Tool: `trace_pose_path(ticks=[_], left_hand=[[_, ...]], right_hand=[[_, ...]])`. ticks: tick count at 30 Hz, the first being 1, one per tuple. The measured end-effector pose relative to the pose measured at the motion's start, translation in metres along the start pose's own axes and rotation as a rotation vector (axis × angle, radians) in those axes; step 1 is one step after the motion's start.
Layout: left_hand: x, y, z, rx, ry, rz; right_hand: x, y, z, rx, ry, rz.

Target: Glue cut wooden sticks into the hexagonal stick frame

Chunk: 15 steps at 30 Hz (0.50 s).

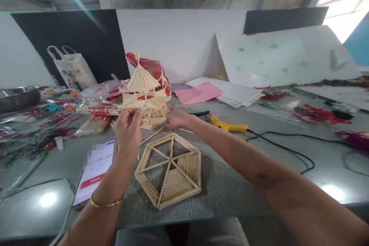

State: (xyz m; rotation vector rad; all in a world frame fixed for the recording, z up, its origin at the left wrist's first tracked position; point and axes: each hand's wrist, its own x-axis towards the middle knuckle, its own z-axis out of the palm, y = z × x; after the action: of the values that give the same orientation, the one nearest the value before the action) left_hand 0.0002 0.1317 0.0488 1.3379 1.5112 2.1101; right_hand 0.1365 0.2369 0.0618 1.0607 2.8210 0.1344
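Observation:
A flat hexagonal frame of wooden sticks (183,188) lies on the table, divided by spokes; two of its sections are filled with rows of sticks. Beyond it stands a tiered stick pagoda (141,78). My left hand (128,128) is raised between the phone and the pagoda, thumb and fingers pinched together; whatever is in the pinch is too small to make out. By the pagoda's base, my right hand (176,119) reaches down with its fingers closed, close to loose sticks (152,135) on the table. Its fingertips are partly hidden.
A phone (93,169) showing a timer lies left of the frame. To the right is a yellow glue gun (227,123) with a black cord. Bundled sticks (93,125), plastic wrap and scraps spread across the left. Pink paper (198,93) and white sheets lie behind.

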Motion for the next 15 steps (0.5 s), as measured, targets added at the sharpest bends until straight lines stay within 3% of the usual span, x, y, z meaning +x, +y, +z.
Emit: trace_pose_path(ticks=[5,12,15], left_hand=[[-0.001,0.0,0.002,-0.039,-0.034,0.014],[0.0,0.0,0.002,-0.025,-0.033,0.011],[0.0,-0.001,0.001,0.033,-0.104,-0.035]], right_hand=[[-0.001,-0.006,-0.003,0.045,-0.042,-0.094],[-0.061,-0.018,-0.018,0.362,-0.226,-0.402],[-0.076,-0.029,-0.013,0.393,-0.265,-0.475]])
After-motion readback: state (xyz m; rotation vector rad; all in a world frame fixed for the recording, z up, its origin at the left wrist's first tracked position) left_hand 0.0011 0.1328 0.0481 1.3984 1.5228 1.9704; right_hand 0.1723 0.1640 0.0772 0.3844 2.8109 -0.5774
